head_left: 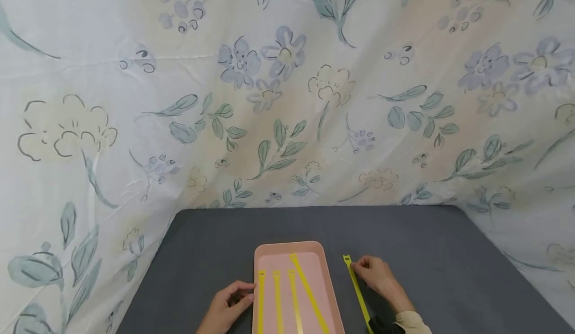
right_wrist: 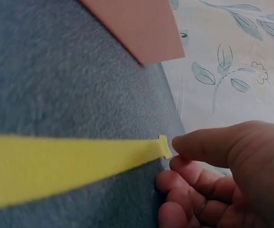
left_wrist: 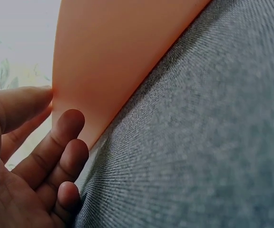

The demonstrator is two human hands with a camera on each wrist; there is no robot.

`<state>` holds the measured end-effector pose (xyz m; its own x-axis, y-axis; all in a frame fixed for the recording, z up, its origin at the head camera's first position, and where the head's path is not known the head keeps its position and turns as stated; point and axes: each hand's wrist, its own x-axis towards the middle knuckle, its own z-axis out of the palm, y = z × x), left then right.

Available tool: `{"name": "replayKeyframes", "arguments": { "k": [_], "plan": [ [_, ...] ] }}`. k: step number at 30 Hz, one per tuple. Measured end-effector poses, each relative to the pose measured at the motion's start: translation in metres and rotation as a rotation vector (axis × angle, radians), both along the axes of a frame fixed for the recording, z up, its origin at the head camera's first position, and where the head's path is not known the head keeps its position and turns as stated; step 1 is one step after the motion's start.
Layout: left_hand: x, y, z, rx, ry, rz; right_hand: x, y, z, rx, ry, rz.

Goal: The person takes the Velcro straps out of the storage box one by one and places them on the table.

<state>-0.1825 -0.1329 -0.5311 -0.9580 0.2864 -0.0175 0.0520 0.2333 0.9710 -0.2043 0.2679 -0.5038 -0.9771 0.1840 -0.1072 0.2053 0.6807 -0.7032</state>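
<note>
A pink tray (head_left: 289, 246) lies on the dark grey table, with several yellow hook-and-loop cable straps (head_left: 278, 299) in it; one of them slants. My left hand (head_left: 228, 306) touches the tray's left rim with thumb and fingertips, the other fingers loosely bent, as the left wrist view also shows. To the right of the tray lies another yellow cable strap (head_left: 358, 289) with a slotted head. Thumb and forefinger of my right hand (head_left: 379, 278) pinch its edge close to that head. In the right wrist view the strap (right_wrist: 80, 164) runs from the fingertips towards the camera.
The grey table (head_left: 215, 239) reaches back to a floral cloth (head_left: 287, 124) that hangs behind it and along both sides. A dark strap or device (head_left: 384, 325) sits at my right wrist, by a beige sleeve (head_left: 411, 322).
</note>
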Motion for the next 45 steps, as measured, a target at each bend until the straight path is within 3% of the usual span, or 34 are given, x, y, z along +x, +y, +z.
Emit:
{"name": "replayKeyframes", "arguments": {
  "k": [11, 19, 22, 26, 31, 38, 45],
  "plan": [
    [0.006, 0.013, 0.002, 0.001, 0.005, 0.006, 0.004, 0.018, 0.007, -0.036, -0.035, 0.011],
    [0.022, 0.001, -0.008, 0.038, -0.047, 0.064, 0.014, 0.004, -0.01, -0.114, -0.098, 0.001],
    [0.024, -0.002, -0.01, 0.057, -0.058, 0.055, 0.017, 0.001, -0.013, -0.121, -0.103, -0.008],
    [0.018, 0.001, -0.008, 0.045, -0.03, 0.036, 0.016, 0.003, -0.008, -0.128, -0.083, -0.025],
    [0.008, 0.002, -0.001, -0.016, 0.027, 0.054, 0.005, 0.005, -0.001, -0.164, 0.018, -0.019],
    [0.0, -0.003, 0.006, -0.043, -0.012, 0.019, -0.001, 0.004, -0.004, -0.211, 0.036, -0.017],
    [-0.003, 0.001, 0.004, -0.054, -0.023, 0.024, -0.002, 0.009, -0.005, -0.229, 0.047, -0.041]
  ]
}}
